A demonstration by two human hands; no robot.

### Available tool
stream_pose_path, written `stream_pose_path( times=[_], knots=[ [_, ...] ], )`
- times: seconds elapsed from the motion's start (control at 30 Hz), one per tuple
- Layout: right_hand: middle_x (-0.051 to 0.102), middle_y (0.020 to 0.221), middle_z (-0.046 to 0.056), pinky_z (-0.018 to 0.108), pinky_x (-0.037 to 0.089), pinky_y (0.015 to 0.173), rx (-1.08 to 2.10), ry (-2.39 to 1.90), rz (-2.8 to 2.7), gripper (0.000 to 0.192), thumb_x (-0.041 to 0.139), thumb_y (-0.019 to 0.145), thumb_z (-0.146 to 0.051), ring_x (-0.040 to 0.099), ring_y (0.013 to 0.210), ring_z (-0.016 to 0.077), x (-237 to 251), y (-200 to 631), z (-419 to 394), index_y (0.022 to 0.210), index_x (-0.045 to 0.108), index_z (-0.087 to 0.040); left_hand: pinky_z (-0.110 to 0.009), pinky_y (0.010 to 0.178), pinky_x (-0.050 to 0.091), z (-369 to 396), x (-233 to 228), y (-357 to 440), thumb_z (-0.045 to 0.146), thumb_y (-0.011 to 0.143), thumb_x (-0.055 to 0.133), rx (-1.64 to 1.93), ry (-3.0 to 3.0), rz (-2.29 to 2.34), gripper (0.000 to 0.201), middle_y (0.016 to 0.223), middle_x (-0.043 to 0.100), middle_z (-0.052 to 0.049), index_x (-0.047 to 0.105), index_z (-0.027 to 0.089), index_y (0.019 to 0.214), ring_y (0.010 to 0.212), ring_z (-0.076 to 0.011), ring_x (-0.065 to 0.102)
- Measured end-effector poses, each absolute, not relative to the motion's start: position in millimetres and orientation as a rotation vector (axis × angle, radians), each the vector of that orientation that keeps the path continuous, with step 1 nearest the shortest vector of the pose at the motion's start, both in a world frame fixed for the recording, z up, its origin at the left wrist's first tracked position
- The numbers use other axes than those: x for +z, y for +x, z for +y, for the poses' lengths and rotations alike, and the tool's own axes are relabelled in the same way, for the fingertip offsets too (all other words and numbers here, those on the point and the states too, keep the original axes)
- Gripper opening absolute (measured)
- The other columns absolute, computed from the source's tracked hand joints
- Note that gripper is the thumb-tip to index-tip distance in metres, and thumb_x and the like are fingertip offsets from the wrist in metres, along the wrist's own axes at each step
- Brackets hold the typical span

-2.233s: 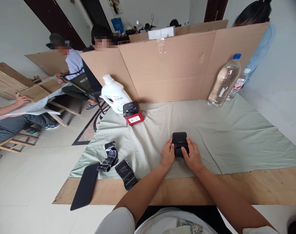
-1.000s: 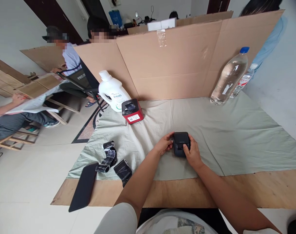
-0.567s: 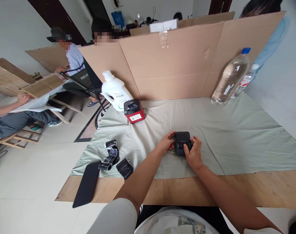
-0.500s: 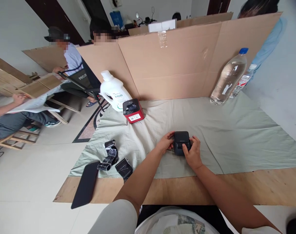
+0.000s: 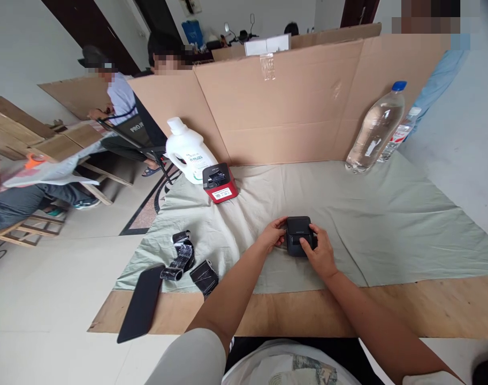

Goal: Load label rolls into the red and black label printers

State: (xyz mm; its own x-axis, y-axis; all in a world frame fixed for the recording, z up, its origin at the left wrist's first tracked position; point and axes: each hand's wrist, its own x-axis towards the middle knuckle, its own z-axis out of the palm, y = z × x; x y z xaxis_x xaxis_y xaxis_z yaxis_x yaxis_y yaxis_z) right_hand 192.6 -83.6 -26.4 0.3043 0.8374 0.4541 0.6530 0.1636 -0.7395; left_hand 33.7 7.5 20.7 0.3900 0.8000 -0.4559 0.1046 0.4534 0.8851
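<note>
Nearest me, bare plywood board [image 5: 408,305] runs as a strip in front of the pale green cloth [image 5: 372,224]; the cloth's front edge lies just short of my wrists. My left hand [image 5: 273,235] cups the left side of the small black printer [image 5: 298,234], fingers curled against it. My right hand [image 5: 320,254] wraps its right side, thumb pressing on the top near the front. Printer sits on the cloth, about centre. Left of the printer, near the cloth's corner: black film rolls [image 5: 188,262] and a flat black strip [image 5: 139,302] overhanging the board edge. Right of the printer, open cloth. Beyond the printer, more open cloth, then a red printer [image 5: 219,184], white jug [image 5: 188,152], water bottle [image 5: 374,128], all against the cardboard wall [image 5: 292,101].
</note>
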Motion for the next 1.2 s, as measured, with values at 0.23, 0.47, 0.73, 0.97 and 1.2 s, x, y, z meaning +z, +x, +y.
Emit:
stream_pose_path(
  times=[0.23, 0.47, 0.73, 0.97, 1.2],
  knots=[
    [0.069, 0.111, 0.013, 0.040, 0.055, 0.070, 0.192, -1.826, -1.912, 0.040, 0.061, 0.085, -0.041, 0.070, 0.083, 0.0270, 17, 224, -54, 0.120, 0.056, -0.021, -0.014, 0.033, 0.027, 7, 22, 32, -0.004, 0.072, 0.047, 0.547, 1.013, 1.093, 0.073, 0.151, 0.045, -0.010, 0.048, 0.023, 0.141, 0.041, 0.0023, 0.043],
    [0.065, 0.104, 0.010, 0.031, 0.049, 0.059, -0.084, -1.677, -2.143, 0.023, 0.060, 0.086, -0.035, 0.066, 0.072, 0.0203, 45, 223, -45, 0.104, 0.060, -0.021, -0.015, 0.033, 0.029, 9, 16, 31, -0.002, 0.072, 0.050, 0.572, 1.018, 1.061, 0.074, 0.153, 0.041, -0.009, 0.049, 0.026, 0.140, 0.041, 0.0027, 0.044],
    [0.060, 0.124, 0.013, 0.041, 0.056, 0.090, 0.163, -1.361, -1.543, 0.027, 0.042, 0.095, -0.030, 0.061, 0.113, 0.0224, 9, 215, -45, 0.116, 0.055, -0.021, -0.014, 0.035, 0.031, 10, 15, 28, 0.003, 0.072, 0.060, 0.587, 1.003, 1.021, 0.063, 0.150, 0.045, -0.009, 0.058, 0.024, 0.131, 0.044, 0.0024, 0.046],
    [0.066, 0.122, 0.016, 0.050, 0.050, 0.097, 0.404, -1.464, -1.280, 0.041, 0.037, 0.094, -0.041, 0.062, 0.112, 0.0255, -38, 225, -44, 0.123, 0.057, -0.018, -0.017, 0.049, 0.042, -6, 23, 33, 0.013, 0.081, 0.060, 0.658, 1.136, 1.285, 0.035, 0.104, 0.070, -0.007, 0.063, 0.017, 0.116, 0.054, -0.0048, 0.053],
    [0.067, 0.106, 0.015, 0.046, 0.052, 0.087, 0.382, -1.506, -1.296, 0.034, 0.046, 0.089, -0.043, 0.063, 0.096, 0.0255, -37, 225, -41, 0.105, 0.062, -0.017, -0.030, 0.082, 0.048, -32, 46, 53, 0.014, 0.082, 0.059, 0.765, 1.831, 1.371, 0.012, 0.086, 0.067, -0.003, 0.066, 0.020, 0.090, 0.082, -0.0162, 0.060]
  ],
)
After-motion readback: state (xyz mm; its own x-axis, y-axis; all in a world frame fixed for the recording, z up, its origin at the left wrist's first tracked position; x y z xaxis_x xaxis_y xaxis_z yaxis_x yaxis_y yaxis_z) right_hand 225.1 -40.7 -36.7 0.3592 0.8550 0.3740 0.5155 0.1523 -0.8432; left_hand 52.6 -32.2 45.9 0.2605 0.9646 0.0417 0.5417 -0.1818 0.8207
